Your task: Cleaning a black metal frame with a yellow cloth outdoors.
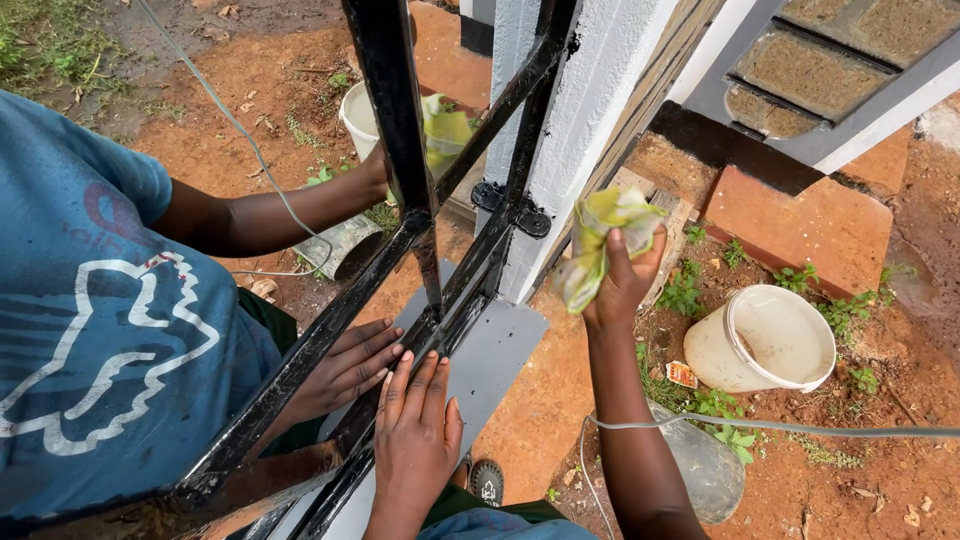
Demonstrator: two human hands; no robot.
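My left hand point(415, 425) lies flat, palm down, on the pane of a black-framed glass panel point(395, 130), near its lower edge; it holds nothing. The glass mirrors that hand, my arm and my blue shirt on the left. My right hand point(625, 280) is raised beside the white pillar point(590, 100), gripping a crumpled yellow-green cloth point(600, 235) that hangs a little off the glass. The cloth's reflection shows behind the frame's upright bar.
A white plastic bucket point(765, 340) lies tilted on the red soil to the right among small weeds. A grey cable point(780, 428) crosses under my right arm above a grey cylinder point(705, 470). A sandal point(487, 483) and a red-brick ledge point(800, 225) are also in view.
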